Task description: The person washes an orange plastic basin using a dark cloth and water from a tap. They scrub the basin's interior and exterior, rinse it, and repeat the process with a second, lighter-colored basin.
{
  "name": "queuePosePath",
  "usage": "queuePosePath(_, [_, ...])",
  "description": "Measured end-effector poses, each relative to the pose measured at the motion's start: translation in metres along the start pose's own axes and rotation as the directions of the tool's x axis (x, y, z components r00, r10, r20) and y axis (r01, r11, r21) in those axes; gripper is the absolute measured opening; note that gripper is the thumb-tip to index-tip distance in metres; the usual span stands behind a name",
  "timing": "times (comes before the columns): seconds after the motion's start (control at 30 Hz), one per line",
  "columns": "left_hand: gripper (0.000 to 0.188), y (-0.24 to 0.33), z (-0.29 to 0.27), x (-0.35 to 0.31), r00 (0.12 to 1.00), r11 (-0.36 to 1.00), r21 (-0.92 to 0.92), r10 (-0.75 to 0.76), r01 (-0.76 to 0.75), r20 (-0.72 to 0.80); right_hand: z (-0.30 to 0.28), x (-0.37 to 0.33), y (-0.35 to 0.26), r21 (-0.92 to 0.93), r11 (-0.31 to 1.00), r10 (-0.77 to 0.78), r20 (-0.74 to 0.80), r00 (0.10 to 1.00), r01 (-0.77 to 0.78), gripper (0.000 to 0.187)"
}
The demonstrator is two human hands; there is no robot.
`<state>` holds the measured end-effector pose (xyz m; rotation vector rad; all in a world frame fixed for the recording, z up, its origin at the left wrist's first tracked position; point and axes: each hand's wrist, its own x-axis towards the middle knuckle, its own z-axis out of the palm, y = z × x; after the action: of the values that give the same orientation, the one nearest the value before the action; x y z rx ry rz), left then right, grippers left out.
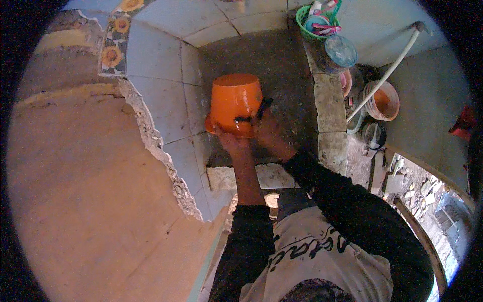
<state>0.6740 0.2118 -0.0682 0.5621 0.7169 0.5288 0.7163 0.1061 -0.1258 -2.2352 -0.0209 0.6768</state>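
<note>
An orange bucket [235,98] is tipped over, its base pointing away from me and its wider rim turned toward me, above the dark floor of a tiled basin [287,53]. My left hand [232,142] is closed on the rim at the bucket's near side. Against the bucket's right side, my right hand [271,135] grips a small black tool [265,104], perhaps a brush. Part of that tool lies across the bucket's wall; the fingers hide the rest. The inside of the bucket does not show.
A low tiled ledge [330,103] bounds the basin on the right. Beyond it stand a green basket [302,20] of small items, a bluish tub [340,50], a pale bucket [392,95] and a slanting white pipe [397,63]. Broken tile edging [151,136] runs along the left wall.
</note>
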Motion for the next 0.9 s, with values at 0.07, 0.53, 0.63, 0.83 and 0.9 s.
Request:
queuePosePath(0.07, [0.07,0.002,-0.022,0.009,0.999,0.962,0.267,0.041,-0.047,0.03,0.003,-0.052,-0.05,-0.153,0.985,-0.11,-0.195,0.975,0.08,0.066])
queuePosePath(0.53, [0.069,0.0,-0.004,-0.021,0.989,0.973,-0.225,-0.014,0.047,0.15,-0.038,-0.027,-0.083,-0.149,0.776,-0.623,-0.328,0.71,0.612,0.063])
queuePosePath(0.63, [0.072,0.0,-0.007,-0.045,0.943,0.808,0.495,0.221,-0.32,0.249,-0.028,0.006,-0.071,0.057,0.821,-0.512,-0.366,0.777,0.568,0.056])
queuePosePath(0.83, [0.077,-0.044,-0.005,-0.026,0.998,0.997,-0.05,0.061,-0.062,-0.014,-0.057,0.117,0.05,0.04,0.997,-0.066,-0.068,0.995,0.069,0.043])
queuePosePath(0.9, [0.076,-0.057,-0.043,-0.009,0.995,0.975,-0.222,0.022,0.001,0.1,-0.064,0.101,0.063,0.083,0.996,-0.038,-0.043,0.998,0.042,0.042])
